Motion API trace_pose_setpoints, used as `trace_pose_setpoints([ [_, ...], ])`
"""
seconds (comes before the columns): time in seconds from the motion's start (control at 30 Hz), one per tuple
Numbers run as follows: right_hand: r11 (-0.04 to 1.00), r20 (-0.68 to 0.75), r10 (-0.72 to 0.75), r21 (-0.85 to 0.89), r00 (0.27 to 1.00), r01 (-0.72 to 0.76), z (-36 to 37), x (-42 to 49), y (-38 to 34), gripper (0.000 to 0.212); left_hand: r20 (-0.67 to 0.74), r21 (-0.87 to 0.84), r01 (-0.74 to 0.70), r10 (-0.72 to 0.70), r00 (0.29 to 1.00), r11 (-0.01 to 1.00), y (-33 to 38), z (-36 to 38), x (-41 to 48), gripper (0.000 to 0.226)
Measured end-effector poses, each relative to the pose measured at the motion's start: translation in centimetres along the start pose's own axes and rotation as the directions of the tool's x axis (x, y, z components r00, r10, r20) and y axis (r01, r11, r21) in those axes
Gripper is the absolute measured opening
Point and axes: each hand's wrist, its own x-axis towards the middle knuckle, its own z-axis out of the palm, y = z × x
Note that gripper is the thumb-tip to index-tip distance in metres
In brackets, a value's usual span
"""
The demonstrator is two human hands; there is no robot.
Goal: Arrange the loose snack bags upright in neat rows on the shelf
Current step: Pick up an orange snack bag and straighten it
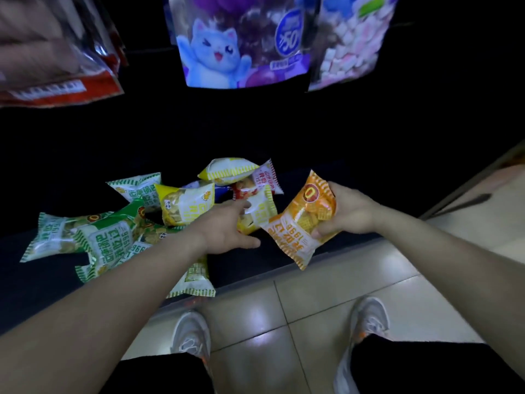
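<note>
The right hand holds an orange bag tight. The left hand touches a yellow bag with spread fingers. More snacks (mostly green bags) lie flat on the dark shelf

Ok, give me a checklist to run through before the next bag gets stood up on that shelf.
1. Right hand has a grip on the orange bag: ok.
2. Orange bag upright: not ok, it is held tilted over the shelf's front edge.
3. Left hand has a firm hold on the yellow bag: cannot tell.
4. Green bags in rows: not ok, they lie flat in a loose heap.
5. Bare shelf free for a row: ok, to the right of the heap.
</note>
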Motion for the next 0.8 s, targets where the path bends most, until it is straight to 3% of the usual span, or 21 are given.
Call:
trace_pose_setpoints([
  [0.1,0.973,-0.004,-0.097,0.21,0.995,0.096,-1.1,-3.5,-0.3,0.082,-0.005,-0.158,-0.063,0.063,0.998,0.985,2.7,-0.2,-0.2,0.1],
  [0.17,0.925,-0.029,-0.142,0.353,0.989,0.143,-1.4,-4.8,0.7,0.083,0.007,-0.286,-0.097,0.103,0.995,0.953,4.6,0.5,0.3,0.088],
  [0.3,0.904,-0.046,-0.177,0.388,0.983,0.181,-1.1,-5.1,2.2,0.09,-0.05,-0.477,-0.119,0.108,0.993,0.871,6.6,1.4,1.3,0.066],
  [0.37,0.929,-0.074,-0.159,0.327,0.985,0.174,-1.6,-5.2,2.9,0.099,-0.103,-0.363,-0.126,0.095,0.99,0.923,7.4,1.6,2.1,0.063],
  [0.47,0.978,-0.279,-0.158,0.085,0.947,0.188,-2.4,-5.1,2.0,0.127,-0.181,0.067,-0.106,0.117,0.977,0.992,7.4,0.5,2.4,0.065],
  [0.5,0.979,-0.333,-0.202,-0.032,0.921,0.203,-2.7,-5.0,1.5,0.13,-0.19,0.224,-0.1,0.144,0.971,0.97,7.4,0.2,2.5,0.067],
  [0.57,0.932,-0.289,-0.292,-0.298,0.912,0.204,-2.6,-4.4,0.1,0.129,-0.2,0.427,-0.087,0.188,0.962,0.9,7.6,-0.1,2.7,0.073],
  [0.67,0.764,-0.049,-0.277,-0.618,0.96,0.189,0.2,-3.4,-1.7,0.12,-0.218,0.505,-0.096,0.235,0.947,0.858,8.1,-0.3,2.6,0.076],
  [0.73,0.75,0.011,-0.247,-0.632,0.969,0.198,1.8,-2.8,-1.3,0.103,-0.227,0.514,-0.123,0.272,0.935,0.849,8.7,-0.2,2.8,0.075],
  [0.8,0.799,-0.012,-0.234,-0.572,0.972,0.185,2.2,-2.3,-0.3,0.088,-0.236,0.466,-0.138,0.273,0.933,0.874,9.1,0.1,3.2,0.075],
])
